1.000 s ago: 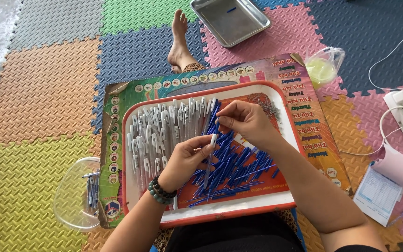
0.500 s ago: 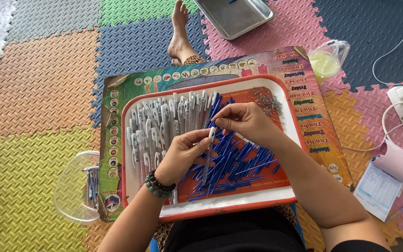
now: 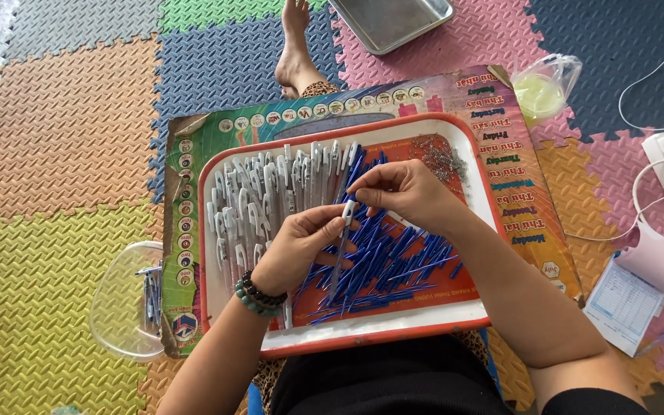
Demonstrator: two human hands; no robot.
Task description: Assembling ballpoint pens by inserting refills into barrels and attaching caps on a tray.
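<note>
The red tray point(image 3: 363, 332) rests on the person's lap, and everything else sits around it. Over the middle of the tray, the left hand point(image 3: 297, 246) pinches a thin pen tube point(image 3: 340, 253) that points down at the pile. The right hand point(image 3: 401, 188) is just above it, with its fingers closed on the white top end of that same tube. Below the hands, inside the tray, lies a heap of blue sticks point(image 3: 393, 265). White pen shells point(image 3: 270, 192) fill the tray's left side. A small pile of springs point(image 3: 441, 157) sits in its far right corner. Left of the tray is a clear tub point(image 3: 121, 303) holding a few pens. Beyond the tray lies a metal pan point(image 3: 390, 23). The tube could slip and drop into the heap if the grip is loose. A hard push could bend it.
</note>
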